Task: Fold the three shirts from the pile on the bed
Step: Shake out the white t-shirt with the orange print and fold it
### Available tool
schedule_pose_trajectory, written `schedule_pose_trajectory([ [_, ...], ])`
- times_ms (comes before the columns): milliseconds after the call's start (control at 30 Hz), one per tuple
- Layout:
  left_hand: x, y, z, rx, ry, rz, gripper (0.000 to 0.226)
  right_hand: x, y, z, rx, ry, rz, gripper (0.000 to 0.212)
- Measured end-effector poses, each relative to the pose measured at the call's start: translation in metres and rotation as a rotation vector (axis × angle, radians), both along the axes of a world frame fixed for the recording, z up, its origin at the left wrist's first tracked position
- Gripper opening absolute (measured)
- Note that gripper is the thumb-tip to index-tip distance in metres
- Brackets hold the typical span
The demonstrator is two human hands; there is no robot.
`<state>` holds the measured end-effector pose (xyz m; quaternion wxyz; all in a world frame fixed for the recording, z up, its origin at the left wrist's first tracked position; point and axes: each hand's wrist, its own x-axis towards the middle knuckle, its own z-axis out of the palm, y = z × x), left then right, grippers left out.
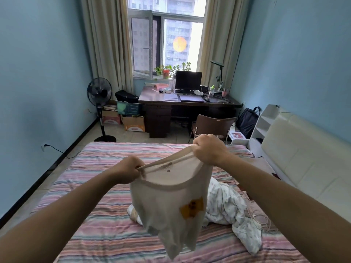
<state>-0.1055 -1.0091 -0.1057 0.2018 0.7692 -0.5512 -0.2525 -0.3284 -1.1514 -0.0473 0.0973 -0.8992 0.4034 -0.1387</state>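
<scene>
Shirt (pixel 167 202), cream with a yellow print, hangs mid-frame above the striped bed (pixel 98 196), its neckline stretched between my hands. My left hand (pixel 127 171) and right hand (pixel 209 149) both pinch the collar, fingers curled tight. It hides much of the crumpled pile (pixel 231 209) at lower right.

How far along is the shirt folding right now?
Nothing looks folded yet: no neat folded shirt shows on the striped bed. In hand: the left hand and right hand grip the neckline of a cream shirt, which hangs unfolded above the bed. Left: a crumpled pile lies behind it, so probably all three folds remain.
</scene>
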Motion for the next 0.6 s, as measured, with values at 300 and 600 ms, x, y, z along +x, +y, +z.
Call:
schedule_pose_trajectory([
  [300,0.027,0.011,0.009,-0.08,0.155,0.126,0.04,-0.019,-0.009,-0.012,-0.001,0.204,-0.038,0.03],
  [600,0.041,0.022,0.02,-0.188,0.099,0.085,0.038,-0.05,-0.021,-0.024,0.392,0.059,-0.032,0.027],
])
